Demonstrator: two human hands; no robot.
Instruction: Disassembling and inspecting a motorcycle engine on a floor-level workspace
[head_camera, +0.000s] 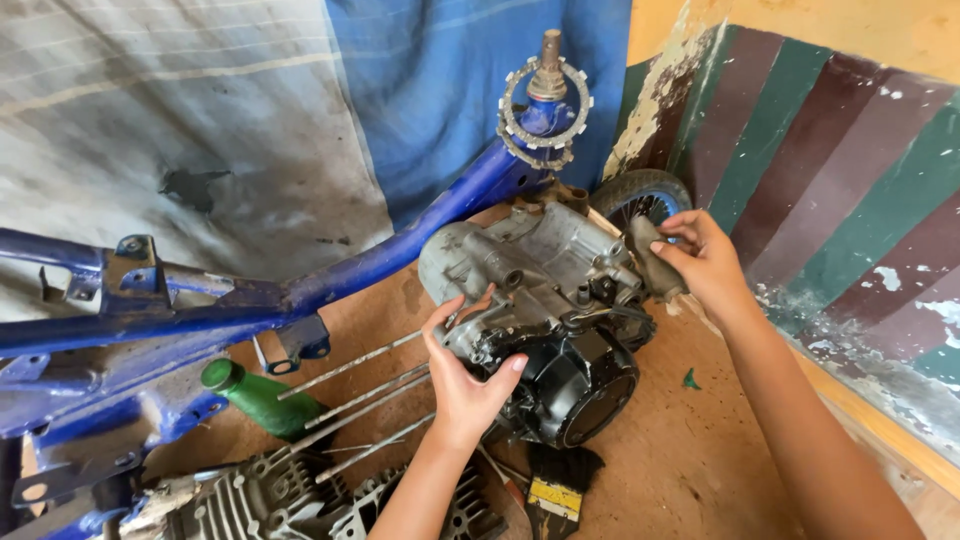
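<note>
While the engine (545, 300) sat on the dirt floor (690, 450) at mid-scene, both hands gripped it: the left hand (465, 375) clasped its near left edge by the casing, and the right hand (700, 255) grasped a grey part at its far right side. The engine was already out of the blue frame (300, 290), which lay to the left. A finned cylinder (250, 500) lay near left, long studs (365, 395) stood bare, and a clutch plate (545, 100) hung on the frame's far post, so the strip-down looked well along, though the black side cover (590, 385) remained fitted. A green bottle (255, 395) lay left of the hands. A small yellow-and-black label (555, 497) lay on a dark rag at the near edge.
</note>
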